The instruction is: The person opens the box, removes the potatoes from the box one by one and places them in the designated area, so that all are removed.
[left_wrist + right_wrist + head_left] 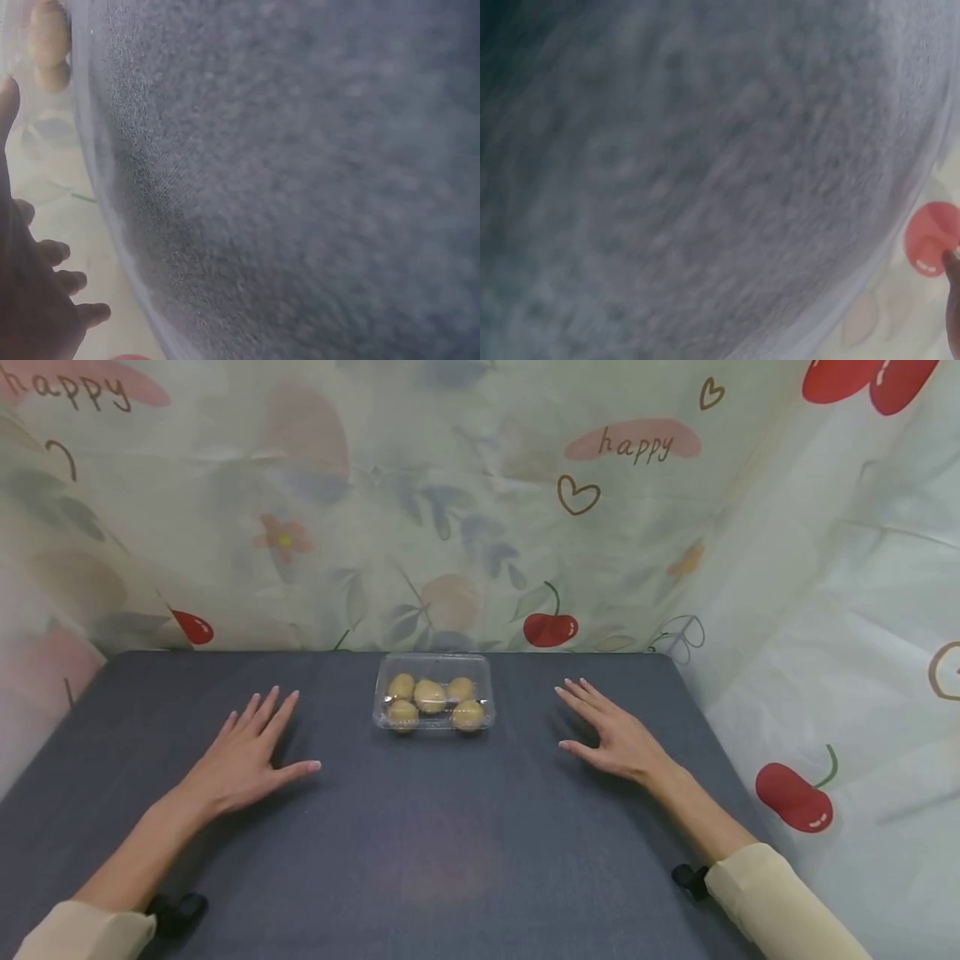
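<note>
Left hand (243,760) and right hand (611,735) lie flat, fingers spread, on the dark grey worktop (420,852), holding nothing. Closed clear plastic box (434,692) of five yellow fruits sits between them near the far edge, well apart from both. Bare worktop lies on every side.

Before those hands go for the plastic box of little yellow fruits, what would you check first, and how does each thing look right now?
1. Left hand free: ok, flat on the table, fingers straight.
2. Right hand free: ok, flat, holding nothing.
3. Clear box lies between the hands, touched by neither: ok.
4. Lid shut: cannot tell, the plastic is too see-through.
5. Fruits all inside: ok, about five.
6. Path to the box unblocked: ok, bare cloth on both sides.
</note>
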{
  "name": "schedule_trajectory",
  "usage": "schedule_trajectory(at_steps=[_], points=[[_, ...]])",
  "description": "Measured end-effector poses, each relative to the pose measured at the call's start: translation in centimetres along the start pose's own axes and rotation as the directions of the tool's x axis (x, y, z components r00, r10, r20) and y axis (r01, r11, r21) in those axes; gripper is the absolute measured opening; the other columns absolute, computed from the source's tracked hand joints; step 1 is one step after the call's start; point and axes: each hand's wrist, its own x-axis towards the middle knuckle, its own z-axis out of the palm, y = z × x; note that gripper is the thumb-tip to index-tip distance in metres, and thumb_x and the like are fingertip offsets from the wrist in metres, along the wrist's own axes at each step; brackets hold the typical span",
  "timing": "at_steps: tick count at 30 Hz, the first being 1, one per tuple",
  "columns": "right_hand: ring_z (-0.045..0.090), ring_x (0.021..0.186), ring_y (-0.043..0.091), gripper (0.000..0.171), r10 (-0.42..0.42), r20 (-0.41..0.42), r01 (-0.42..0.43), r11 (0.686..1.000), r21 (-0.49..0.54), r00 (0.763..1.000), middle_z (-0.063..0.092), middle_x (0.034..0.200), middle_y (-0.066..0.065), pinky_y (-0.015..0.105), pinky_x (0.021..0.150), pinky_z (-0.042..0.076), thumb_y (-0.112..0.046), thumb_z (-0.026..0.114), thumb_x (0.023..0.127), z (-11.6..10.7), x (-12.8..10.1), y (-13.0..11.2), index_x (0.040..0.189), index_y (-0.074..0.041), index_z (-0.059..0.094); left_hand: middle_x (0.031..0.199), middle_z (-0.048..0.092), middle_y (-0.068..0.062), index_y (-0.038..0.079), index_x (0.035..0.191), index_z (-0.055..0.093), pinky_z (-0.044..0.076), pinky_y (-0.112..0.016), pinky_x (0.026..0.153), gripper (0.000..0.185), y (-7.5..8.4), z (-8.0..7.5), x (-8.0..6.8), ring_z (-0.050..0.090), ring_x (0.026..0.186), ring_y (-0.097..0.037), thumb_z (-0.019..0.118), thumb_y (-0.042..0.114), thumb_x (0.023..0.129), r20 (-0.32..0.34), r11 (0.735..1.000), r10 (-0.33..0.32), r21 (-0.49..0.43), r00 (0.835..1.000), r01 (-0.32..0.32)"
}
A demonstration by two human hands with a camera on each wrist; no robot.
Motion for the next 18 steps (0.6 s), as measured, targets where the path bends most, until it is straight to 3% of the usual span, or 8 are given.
schedule_trajectory(at_steps=[9, 18], points=[[0.039, 0.142, 0.027, 0.070, -0.107, -0.086, 0.108, 0.994, 0.001, 0.990, 0.047, 0.151, 0.002, 0.051, 0.109, 0.037, -0.042, 0.074, 0.089, 0.2, 1.0, -1.4, 0.150, -0.024, 0.046, 0.163, 0.010, -0.025, 0.016, 0.161, 0.001, 0.013, -0.067, 0.113, 0.117, 0.6, 0.0, 1.7, 0.006, 0.148, -0.048, 0.065, 0.073, 0.080, 0.040, 0.996, 0.009, -0.084, 0.999, -0.006], [0.060, 0.121, 0.020, 0.063, -0.115, -0.158, 0.141, 0.976, 0.166, 0.981, 0.060, 0.139, -0.002, 0.045, 0.097, 0.049, -0.032, 0.078, 0.087, 0.4, 2.2, -2.9, 0.145, -0.024, 0.054, 0.162, 0.015, -0.025, 0.024, 0.161, 0.002, 0.023, -0.073, 0.105, 0.116, 2.3, 0.6, 3.2, 0.013, 0.148, -0.046, 0.070, 0.070, 0.078, 0.088, 0.980, -0.038, -0.189, 0.995, 0.055]])
